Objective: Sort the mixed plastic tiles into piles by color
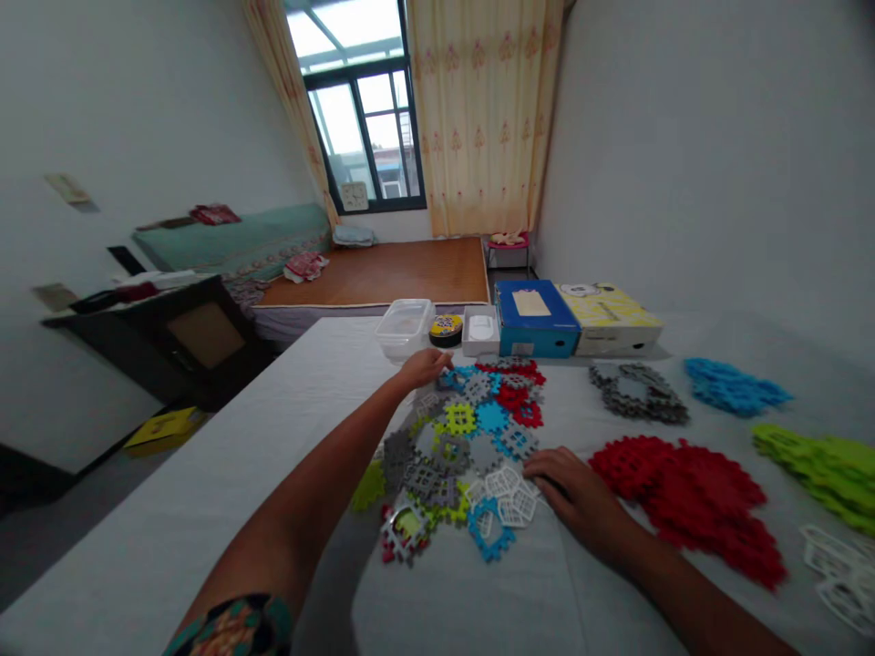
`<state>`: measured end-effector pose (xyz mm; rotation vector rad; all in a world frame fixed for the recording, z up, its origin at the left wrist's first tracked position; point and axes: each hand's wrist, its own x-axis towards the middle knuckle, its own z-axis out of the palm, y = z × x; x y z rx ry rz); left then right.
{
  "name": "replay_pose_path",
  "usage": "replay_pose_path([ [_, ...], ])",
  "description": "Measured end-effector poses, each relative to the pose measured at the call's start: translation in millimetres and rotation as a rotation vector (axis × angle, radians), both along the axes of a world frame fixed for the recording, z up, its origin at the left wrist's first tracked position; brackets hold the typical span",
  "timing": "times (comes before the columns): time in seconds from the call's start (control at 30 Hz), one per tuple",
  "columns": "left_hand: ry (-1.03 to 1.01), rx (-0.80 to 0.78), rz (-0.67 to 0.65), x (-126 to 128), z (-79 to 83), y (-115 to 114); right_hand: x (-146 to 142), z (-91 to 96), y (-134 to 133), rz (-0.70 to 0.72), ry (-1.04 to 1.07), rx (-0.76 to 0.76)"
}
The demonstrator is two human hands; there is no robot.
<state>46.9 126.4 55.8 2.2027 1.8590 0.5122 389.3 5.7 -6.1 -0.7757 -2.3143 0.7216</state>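
A mixed pile of interlocking plastic building pieces with toothed edges lies before me. At its far edge my left hand (425, 367) has its fingers closed at a blue building piece (459, 376). My right hand (566, 478) rests at the pile's right side, fingers loosely bent and apart from the thumb, close to white lattice pieces (516, 497); nothing shows in its grasp. Between the hands are grey pieces (430, 478), a yellow-green piece (460, 419) and red pieces (514, 396). A blue ring-shaped piece (502, 544) lies at the near edge.
Sorted heaps lie to the right: red (697, 497), grey (633, 392), blue (735, 384), lime green (820, 469) and white (844, 574). Behind the pile stand a clear plastic tub (403, 339), a round tin (446, 330), a blue box (537, 314) and a yellow-white box (608, 314).
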Motion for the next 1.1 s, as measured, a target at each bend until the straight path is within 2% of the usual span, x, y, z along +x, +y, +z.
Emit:
replay_pose_path([
  [0.1, -0.01, 0.045, -0.041, 27.7, 4.5, 6.5, -1.2, -0.3, 0.3, 0.0, 0.004, 0.0],
  [0.23, 0.002, 0.048, -0.257, 87.3, -6.5, 24.3, 0.1, 0.7, 0.0, 0.004, 0.017, 0.006],
  [0.3, 0.039, 0.036, -0.315, 108.9, -12.2, 29.1, 1.4, 1.2, -0.1, 0.013, 0.019, 0.013],
  [0.4, 0.083, 0.006, -0.363, 115.3, -12.0, 27.8, 2.5, 1.5, -0.3, 0.023, 0.02, 0.025],
  [0.5, 0.085, -0.035, -0.471, 94.8, -2.4, 14.6, 2.6, 0.9, -0.5, -0.001, 0.044, 0.038],
  [0.57, 0.069, -0.054, -0.498, 74.4, 5.9, -3.1, 2.5, 0.4, -0.5, -0.033, 0.07, 0.036],
  [0.63, 0.0, 0.001, -0.442, 53.4, 13.6, -28.7, 2.9, -0.1, -0.2, -0.056, 0.084, 0.03],
  [0.7, -0.107, 0.073, -0.362, 34.4, 19.9, -60.8, 3.8, -0.7, 0.1, -0.063, 0.073, 0.027],
  [0.8, -0.215, 0.012, -0.322, 13.1, 25.3, -114.6, 4.8, -2.3, 0.6, -0.031, 0.05, 0.017],
  [0.9, -0.256, 0.004, -0.289, 3.7, 23.8, -162.7, 3.3, -4.7, 0.3, 0.012, 0.06, -0.009],
  [0.97, -0.255, -0.028, -0.296, 3.5, 18.8, -186.1, 0.1, -4.7, -1.0, -0.007, 0.087, -0.016],
  [1.1, -0.224, -0.084, -0.329, 8.3, 6.1, -207.9, -11.6, 8.4, -7.4, -0.094, 0.09, 0.104],
])
